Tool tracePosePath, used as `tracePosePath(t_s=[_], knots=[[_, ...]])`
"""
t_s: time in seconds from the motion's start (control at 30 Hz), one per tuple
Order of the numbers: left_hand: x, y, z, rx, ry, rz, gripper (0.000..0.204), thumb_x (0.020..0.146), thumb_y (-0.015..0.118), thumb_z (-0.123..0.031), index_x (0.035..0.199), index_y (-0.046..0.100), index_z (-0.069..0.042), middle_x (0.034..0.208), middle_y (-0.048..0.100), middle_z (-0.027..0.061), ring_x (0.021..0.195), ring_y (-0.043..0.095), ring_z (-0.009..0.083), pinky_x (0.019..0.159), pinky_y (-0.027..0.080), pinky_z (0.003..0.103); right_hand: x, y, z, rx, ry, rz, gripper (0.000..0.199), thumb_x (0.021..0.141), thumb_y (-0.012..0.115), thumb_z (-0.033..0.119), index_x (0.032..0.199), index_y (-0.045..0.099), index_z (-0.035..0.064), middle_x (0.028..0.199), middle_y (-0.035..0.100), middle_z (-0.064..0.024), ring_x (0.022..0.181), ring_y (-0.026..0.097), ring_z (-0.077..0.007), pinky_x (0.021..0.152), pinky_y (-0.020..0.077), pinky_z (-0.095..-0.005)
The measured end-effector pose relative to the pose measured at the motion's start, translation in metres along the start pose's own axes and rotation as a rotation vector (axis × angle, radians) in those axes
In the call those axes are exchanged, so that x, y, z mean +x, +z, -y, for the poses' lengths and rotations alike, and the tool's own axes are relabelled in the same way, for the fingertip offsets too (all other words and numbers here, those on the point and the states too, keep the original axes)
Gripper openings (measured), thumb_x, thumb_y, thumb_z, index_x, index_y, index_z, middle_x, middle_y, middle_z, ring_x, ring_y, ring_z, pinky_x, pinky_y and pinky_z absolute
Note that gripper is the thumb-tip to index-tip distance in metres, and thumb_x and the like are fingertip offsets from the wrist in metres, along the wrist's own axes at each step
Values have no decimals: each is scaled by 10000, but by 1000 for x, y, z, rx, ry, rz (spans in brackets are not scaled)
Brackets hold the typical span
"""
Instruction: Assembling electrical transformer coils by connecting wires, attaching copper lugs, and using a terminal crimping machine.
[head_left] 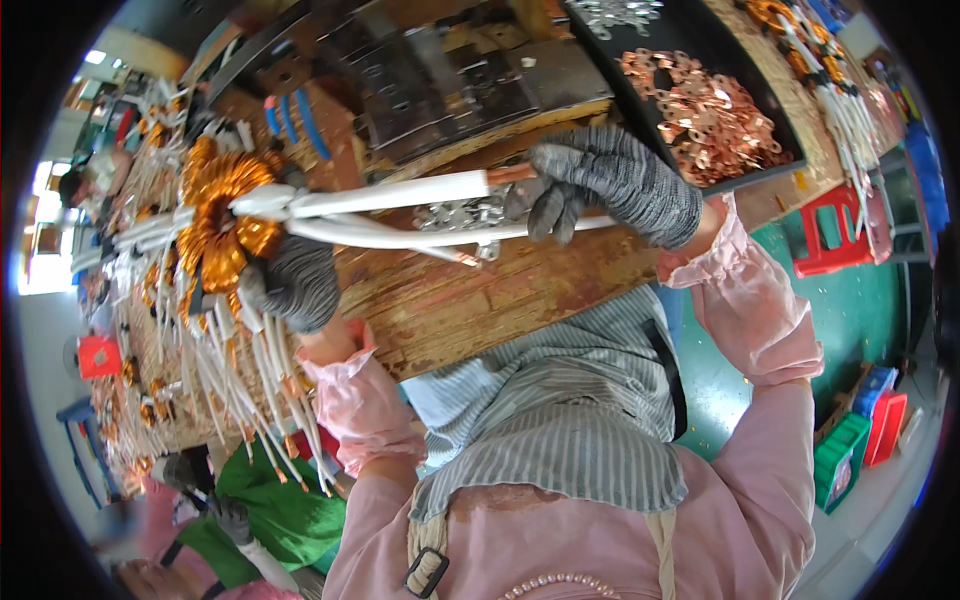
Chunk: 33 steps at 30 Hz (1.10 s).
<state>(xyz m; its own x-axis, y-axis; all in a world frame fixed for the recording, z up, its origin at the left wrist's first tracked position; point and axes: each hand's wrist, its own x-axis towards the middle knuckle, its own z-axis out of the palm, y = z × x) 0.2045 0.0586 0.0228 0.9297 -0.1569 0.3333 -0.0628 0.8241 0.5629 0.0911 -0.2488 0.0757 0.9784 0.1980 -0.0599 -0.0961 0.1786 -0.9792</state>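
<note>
The left hand [298, 282], in a grey knit glove, closes around the lower part of a copper wire coil [222, 225], its fingertips hidden behind the windings. The coil is orange-gold, with white-sleeved leads [400, 195] running right above the wooden bench [480, 285]. The gloved right hand [610, 180] pinches the bare copper lead ends, fingers curled together; the exact contact is hard to make out.
</note>
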Motion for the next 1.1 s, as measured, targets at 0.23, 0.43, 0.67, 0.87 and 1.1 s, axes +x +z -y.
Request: tracePosePath(t_s=[0.23,0.43,0.67,0.87,1.1], knots=[[5,-9,-7,17,65,-127,786,597,661,-348,1232,361,4,1216,421,197,1145,400,328,1031,238,449,-48,-159,26,-1545,153,-465,243,811,581,212,990,581,48,890,612,-132,829,593,-253,746,457,-322],[7,-3,-6,117,80,-161,794,600,658,-366,1232,357,8,1222,417,195,1160,383,325,1030,232,462,-41,-168,14,-1703,224,-399,230,747,626,263,933,603,129,898,592,-97,871,567,-269,763,449,-350],[6,-16,-13,51,10,-152,768,598,677,-341,1218,380,2,1214,426,181,1149,394,319,1026,235,458,-24,-177,3,-1886,99,-284,170,747,605,182,913,608,149,918,554,-55,896,524,-257,774,442,-368],[6,-12,-11,-21,-55,-88,809,595,684,-347,1234,348,17,1237,381,198,1161,357,321,1021,228,453,-39,-175,6,-1113,-349,-556,176,839,541,150,985,544,52,770,573,-56,690,534,-146,658,437,-266],[-1,-4,-5,154,51,-10,792,677,599,-418,1297,281,-42,1251,369,220,1131,400,358,968,308,497,-13,-56,30,-876,-240,-73,236,835,568,203,1010,610,50,684,563,-20,607,502,-75,562,421,-207]])
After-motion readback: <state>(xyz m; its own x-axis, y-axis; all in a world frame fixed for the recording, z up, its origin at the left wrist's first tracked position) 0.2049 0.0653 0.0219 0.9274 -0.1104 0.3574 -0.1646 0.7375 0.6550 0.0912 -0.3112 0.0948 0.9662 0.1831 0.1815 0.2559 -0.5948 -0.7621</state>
